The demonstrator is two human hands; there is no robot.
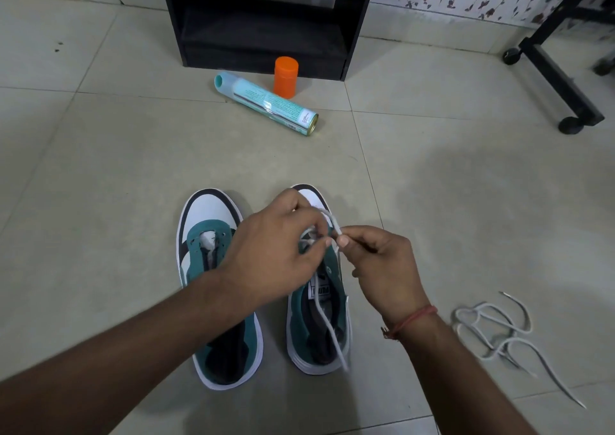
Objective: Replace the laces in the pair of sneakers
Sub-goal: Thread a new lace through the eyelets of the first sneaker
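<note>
Two teal, white and black sneakers stand side by side on the tiled floor, toes pointing away from me. The left sneaker [208, 235] has bare eyelets and no lace. Over the front of the right sneaker [319, 331] my left hand [273, 255] pinches a white lace [329, 328] near the eyelets. My right hand [382, 268] pinches the same lace just beside it, between thumb and forefinger. The lace loops above my fingers and trails down across the tongue towards the heel. The right sneaker's eyelets are mostly hidden under my hands.
A loose white lace [499, 331] lies tangled on the floor at the right. A teal spray can [266, 103] lies on its side and an orange container [285, 77] stands before a black cabinet [263, 19]. A black wheeled stand [562, 78] is at the far right.
</note>
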